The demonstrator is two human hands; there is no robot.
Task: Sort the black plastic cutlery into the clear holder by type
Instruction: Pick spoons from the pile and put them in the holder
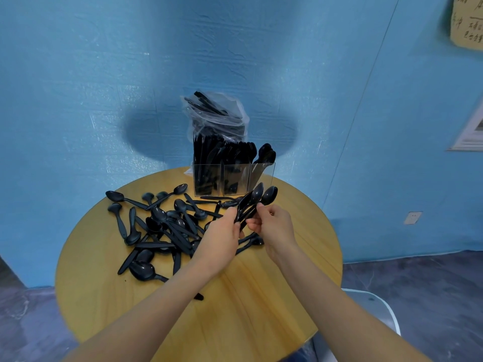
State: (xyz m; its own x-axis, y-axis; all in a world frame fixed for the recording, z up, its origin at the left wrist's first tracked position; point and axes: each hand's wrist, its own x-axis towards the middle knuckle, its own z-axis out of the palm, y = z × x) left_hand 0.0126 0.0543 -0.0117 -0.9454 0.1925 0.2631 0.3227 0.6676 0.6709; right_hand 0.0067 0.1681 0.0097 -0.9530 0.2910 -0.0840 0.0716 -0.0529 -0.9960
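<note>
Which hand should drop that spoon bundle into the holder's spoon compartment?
Probably the right hand: it grips the spoon bundle nearest the clear holder, whose right-end compartment already holds spoons. The left hand also holds it, farther off.

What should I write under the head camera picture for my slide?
Both hands bunch black spoons before the clear holder on a round wooden table.

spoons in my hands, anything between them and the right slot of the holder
Nothing visible blocks the way. Both the left hand and the right hand grip the bunch of spoons just in front of the clear holder, whose right compartment already holds spoons but is open on top.
</note>
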